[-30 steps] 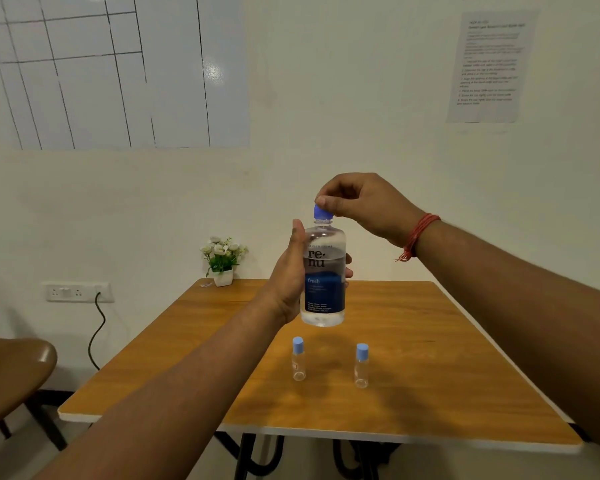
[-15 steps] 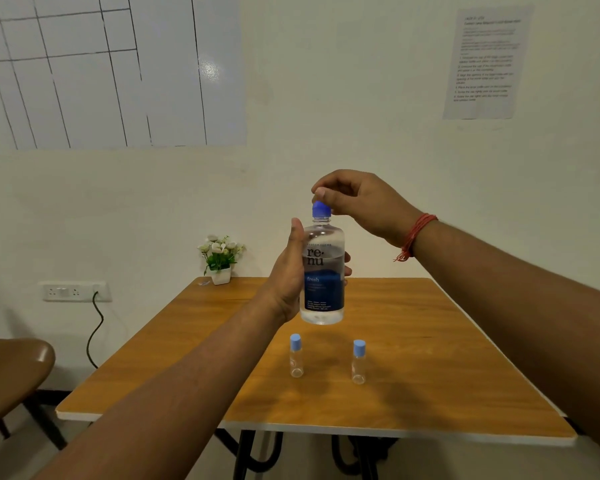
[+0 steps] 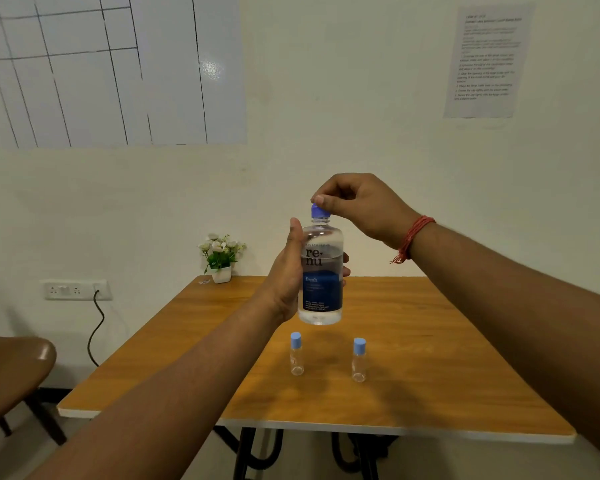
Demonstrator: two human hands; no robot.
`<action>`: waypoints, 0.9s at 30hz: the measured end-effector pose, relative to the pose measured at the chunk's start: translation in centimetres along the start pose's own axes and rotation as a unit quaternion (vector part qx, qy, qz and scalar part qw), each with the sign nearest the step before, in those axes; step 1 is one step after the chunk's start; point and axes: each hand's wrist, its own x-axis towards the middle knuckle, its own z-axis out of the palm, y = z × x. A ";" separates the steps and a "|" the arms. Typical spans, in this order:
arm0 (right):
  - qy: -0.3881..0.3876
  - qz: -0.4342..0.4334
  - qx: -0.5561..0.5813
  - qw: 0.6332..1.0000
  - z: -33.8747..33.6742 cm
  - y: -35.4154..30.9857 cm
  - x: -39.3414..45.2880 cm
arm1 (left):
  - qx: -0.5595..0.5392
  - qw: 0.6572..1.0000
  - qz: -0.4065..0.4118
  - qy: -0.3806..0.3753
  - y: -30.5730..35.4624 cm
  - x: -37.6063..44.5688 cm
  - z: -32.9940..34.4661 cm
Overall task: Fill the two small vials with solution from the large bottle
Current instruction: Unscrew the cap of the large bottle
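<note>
My left hand (image 3: 286, 275) grips a large clear bottle (image 3: 321, 271) with a blue label, held upright above the wooden table (image 3: 447, 358). My right hand (image 3: 357, 206) pinches the bottle's blue cap (image 3: 317, 211) from above. Two small clear vials stand on the table below the bottle, both with light blue caps on: the left vial (image 3: 296, 358) and the right vial (image 3: 358, 363). Both vials look empty.
A small white pot of flowers (image 3: 220, 254) stands at the table's far left corner. A brown chair (image 3: 11, 375) is at the left. A wall socket with a black cable (image 3: 96, 327) is on the wall behind.
My right hand's fingers have shifted on the blue cap, which looks slightly raised. The bottle and vials stay in place.
</note>
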 end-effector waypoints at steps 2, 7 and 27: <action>-0.006 -0.004 0.000 1.000 -0.1 0.0 0.0 | -0.001 1.000 -0.001 -0.001 0.0 0.0 0.0; -0.016 0.000 0.001 1.000 -0.4 0.2 0.1 | -0.007 1.000 -0.001 0.003 -0.2 0.0 -0.1; -0.012 0.003 0.040 0.999 -0.2 -0.2 -0.3 | -0.029 1.000 0.001 -0.010 -0.1 0.0 0.3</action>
